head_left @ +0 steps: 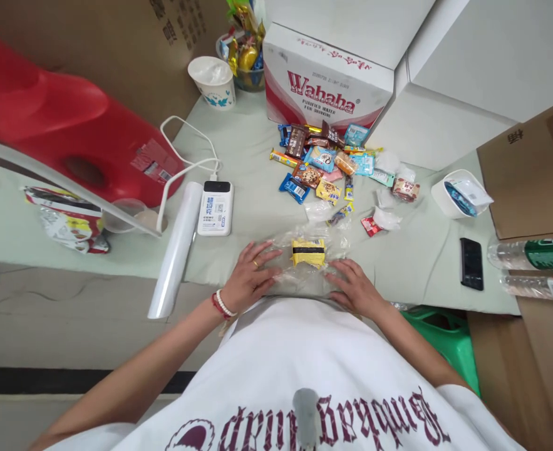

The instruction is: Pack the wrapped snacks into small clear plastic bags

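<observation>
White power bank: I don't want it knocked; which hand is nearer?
Left. The left hand is lower right of the power bank in the picture; the right hand farther right, past the yellow packet.

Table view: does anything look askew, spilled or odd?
Yes: the pale roll lies at a slant, its near end jutting past the front edge of the table, so it might fall. I see no spill, and nothing stands out about the yellow packet between the left hand and right hand.
</observation>
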Available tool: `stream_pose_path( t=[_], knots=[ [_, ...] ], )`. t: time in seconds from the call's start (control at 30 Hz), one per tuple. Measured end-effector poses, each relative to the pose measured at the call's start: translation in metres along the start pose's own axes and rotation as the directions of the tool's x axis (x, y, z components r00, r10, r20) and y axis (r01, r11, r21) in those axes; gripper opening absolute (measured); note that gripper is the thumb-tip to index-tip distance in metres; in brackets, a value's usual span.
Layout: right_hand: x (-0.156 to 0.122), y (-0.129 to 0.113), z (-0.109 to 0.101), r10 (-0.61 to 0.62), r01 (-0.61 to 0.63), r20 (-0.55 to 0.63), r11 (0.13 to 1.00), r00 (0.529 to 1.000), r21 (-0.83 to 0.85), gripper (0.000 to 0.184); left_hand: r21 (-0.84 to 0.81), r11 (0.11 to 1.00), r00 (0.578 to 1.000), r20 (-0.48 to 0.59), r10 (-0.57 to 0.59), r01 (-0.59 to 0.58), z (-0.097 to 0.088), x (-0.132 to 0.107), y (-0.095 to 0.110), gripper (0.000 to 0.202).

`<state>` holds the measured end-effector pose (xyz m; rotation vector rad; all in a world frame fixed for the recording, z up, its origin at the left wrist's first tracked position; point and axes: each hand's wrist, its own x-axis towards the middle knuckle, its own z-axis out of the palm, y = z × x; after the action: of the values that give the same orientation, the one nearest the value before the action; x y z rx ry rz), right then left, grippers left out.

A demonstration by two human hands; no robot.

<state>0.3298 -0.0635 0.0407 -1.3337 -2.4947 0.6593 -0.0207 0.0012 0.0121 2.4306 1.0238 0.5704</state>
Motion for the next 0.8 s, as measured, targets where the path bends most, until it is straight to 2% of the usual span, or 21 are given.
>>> stream_pose_path(
  t=[0.07,0.13,0.2,0.27,0.3,0.37,0.4,0.47,0.53,0.6,0.67,0.7,0.73,0.8],
  knots=[
    [0.000,0.006,0.008,0.045,-0.039,-0.069,0.995,0.997,0.088,0.025,-0.026,0.999,1.000,0.015,-0.021,0.021,-0.001,0.015,-0.001,0.028],
    [0.010,0.010,0.010,0.125,-0.094,-0.137,0.973,0.983,0.213,0.025,-0.040,0.997,0.997,0.018,-0.071,0.072,-0.002,0.033,-0.003,0.031],
    [0.023,0.014,0.004,0.308,-0.246,-0.156,0.913,0.938,0.327,0.032,-0.028,0.987,0.987,0.007,-0.160,0.160,-0.001,0.052,-0.005,0.034],
    [0.035,0.019,-0.006,0.498,-0.438,-0.071,0.814,0.864,0.380,0.038,0.010,0.963,0.963,-0.013,-0.268,0.268,0.002,0.068,-0.007,0.035],
    [0.040,0.022,-0.012,0.553,-0.513,-0.004,0.777,0.833,0.365,0.037,0.035,0.945,0.946,-0.027,-0.324,0.325,0.005,0.074,-0.007,0.034],
    [0.049,0.027,-0.027,0.594,-0.595,0.086,0.764,0.800,0.250,0.031,0.073,0.896,0.899,-0.074,-0.432,0.437,0.010,0.083,-0.007,0.031],
    [0.055,0.028,-0.035,0.594,-0.598,0.081,0.782,0.800,0.173,0.028,0.074,0.871,0.872,-0.109,-0.477,0.485,0.013,0.085,-0.007,0.027],
    [0.071,0.029,-0.052,0.535,-0.534,-0.022,0.845,0.845,0.029,0.027,0.031,0.845,0.832,-0.194,-0.519,0.534,0.017,0.087,-0.005,0.022],
    [0.095,0.029,-0.063,0.358,-0.364,-0.091,0.928,0.929,-0.073,0.038,-0.039,0.859,0.824,-0.260,-0.503,0.511,0.019,0.088,-0.002,0.039],
    [0.124,0.030,-0.065,0.150,-0.154,-0.035,0.981,0.988,-0.116,0.055,-0.101,0.879,0.843,-0.252,-0.475,0.465,0.020,0.090,-0.002,0.058],
    [0.152,0.033,-0.058,0.057,-0.050,0.068,0.994,0.996,-0.098,0.063,-0.154,0.878,0.863,-0.170,-0.476,0.454,0.019,0.093,-0.003,0.072],
    [0.165,0.035,-0.053,0.052,-0.043,0.108,0.996,0.993,-0.082,0.059,-0.171,0.870,0.866,-0.119,-0.485,0.463,0.019,0.095,-0.004,0.076],
    [0.175,0.038,-0.049,0.056,-0.047,0.137,0.997,0.989,-0.068,0.051,-0.175,0.861,0.866,-0.076,-0.495,0.477,0.018,0.097,-0.006,0.075],
    [0.189,0.043,-0.044,0.054,-0.047,0.170,0.998,0.984,-0.041,0.031,-0.147,0.856,0.864,-0.017,-0.503,0.496,0.017,0.101,-0.010,0.061]
  ],
)
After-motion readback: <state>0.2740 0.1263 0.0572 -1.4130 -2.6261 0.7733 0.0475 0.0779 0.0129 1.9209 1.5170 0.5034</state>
